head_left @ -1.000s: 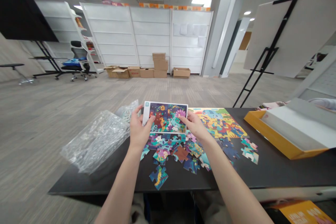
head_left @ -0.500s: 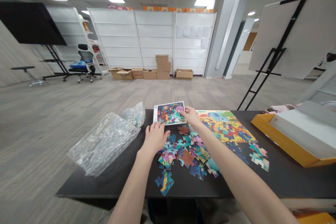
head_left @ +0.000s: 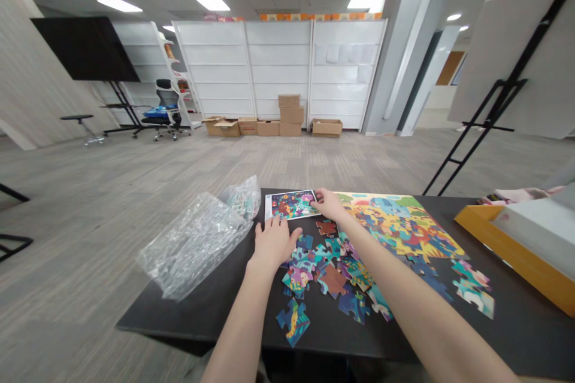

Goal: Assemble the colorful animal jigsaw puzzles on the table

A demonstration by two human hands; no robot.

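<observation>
A small colourful picture card (head_left: 290, 204) lies flat at the far edge of the black table (head_left: 215, 305). My right hand (head_left: 331, 205) rests on the card's right edge, fingers curled over it. My left hand (head_left: 272, 242) lies flat with fingers spread, just in front of the card and over the left side of a heap of loose puzzle pieces (head_left: 332, 275). A single piece (head_left: 294, 320) lies apart, near the front edge. To the right of the card sits a partly assembled puzzle (head_left: 399, 227).
Crumpled clear plastic bags (head_left: 197, 242) cover the table's left corner. An orange box tray with a grey lid (head_left: 516, 245) stands at the right. More loose pieces (head_left: 474, 287) lie near it. An easel (head_left: 489, 102) stands behind the table.
Both hands held the card up a second ago. The card now lies on the table's far edge; my left hand has let go and settled flat over the pieces.
</observation>
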